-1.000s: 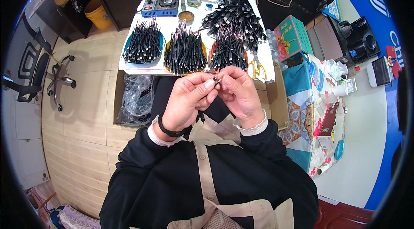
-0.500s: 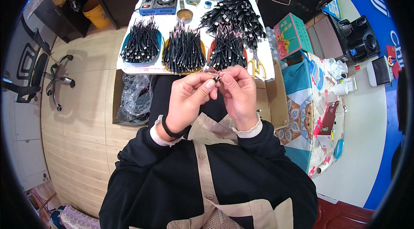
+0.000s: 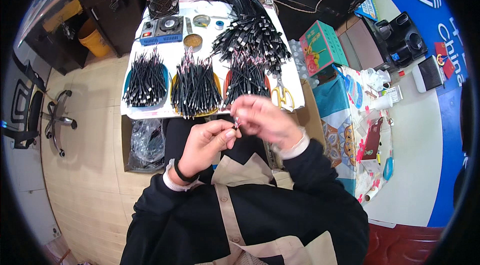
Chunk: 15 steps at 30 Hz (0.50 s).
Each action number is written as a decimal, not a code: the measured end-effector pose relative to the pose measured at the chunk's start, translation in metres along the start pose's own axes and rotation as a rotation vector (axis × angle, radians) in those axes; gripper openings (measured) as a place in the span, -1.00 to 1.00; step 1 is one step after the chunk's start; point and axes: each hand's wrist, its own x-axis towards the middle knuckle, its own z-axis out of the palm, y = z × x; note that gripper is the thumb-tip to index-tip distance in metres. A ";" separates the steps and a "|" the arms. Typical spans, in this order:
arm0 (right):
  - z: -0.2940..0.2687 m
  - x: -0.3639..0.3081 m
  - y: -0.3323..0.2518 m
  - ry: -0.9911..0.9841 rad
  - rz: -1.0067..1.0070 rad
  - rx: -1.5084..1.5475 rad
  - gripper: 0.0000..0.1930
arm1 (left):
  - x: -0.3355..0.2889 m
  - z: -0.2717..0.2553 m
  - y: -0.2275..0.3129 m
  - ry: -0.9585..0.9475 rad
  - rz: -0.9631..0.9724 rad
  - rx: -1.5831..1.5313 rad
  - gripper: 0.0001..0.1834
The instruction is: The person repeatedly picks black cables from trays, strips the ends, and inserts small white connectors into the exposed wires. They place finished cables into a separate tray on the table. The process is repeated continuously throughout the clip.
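Seen from above, a person's bare left hand (image 3: 210, 142), with a black band at the wrist, pinches a thin black cable with fine pink and white wire ends (image 3: 236, 124) between thumb and forefinger, in front of the near table edge. The right hand (image 3: 265, 120) is just beside it, fingers bent but blurred, so I cannot tell whether they pinch or touch anything. The cable looks light and flexible, its black jacket probably smooth and sturdy, its bare wires soft and easily bent or snapped; the jacket just behind the wires seems the safest hold. On the white-covered table (image 3: 172, 55), three heaps of similar black cables lie, left to right, in a blue tray (image 3: 165, 85), a yellow tray (image 3: 218, 87) and an orange-red tray (image 3: 267, 84). A larger heap of black cables with metal plugs (image 3: 252, 37) spreads at far right, with yellow-handled metal scissors (image 3: 283, 97) nearer. At far left are a blue metal box-shaped device (image 3: 162, 37) and a black square fan (image 3: 164, 6) (its round grille faces the person). Around the table are a pale plank floor (image 3: 90, 165) and a black office chair (image 3: 22, 95) at left, and a green and pink cardboard box (image 3: 320, 47) at right.
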 end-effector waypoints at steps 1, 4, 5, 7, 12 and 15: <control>-0.019 0.008 -0.018 0.105 -0.097 -0.212 -0.82 | 0.002 -0.001 -0.001 0.010 0.001 -0.043 -0.82; -0.106 0.055 -0.093 0.462 -0.408 -0.779 -0.79 | 0.007 -0.010 -0.001 0.042 -0.045 -0.151 -0.82; -0.141 0.074 -0.117 0.599 -0.336 -0.801 -0.82 | 0.009 -0.012 -0.001 0.051 -0.050 -0.176 -0.82; -0.203 0.116 -0.145 0.878 -0.419 -1.121 -0.81 | 0.013 -0.016 -0.003 0.049 -0.057 -0.229 -0.82; -0.278 0.197 -0.170 0.974 -0.053 -1.247 -0.64 | 0.020 -0.024 -0.005 0.042 -0.096 -0.211 -0.80; -0.287 0.227 -0.170 1.056 0.038 -1.428 -0.49 | 0.023 -0.029 -0.006 0.058 -0.146 -0.237 -0.82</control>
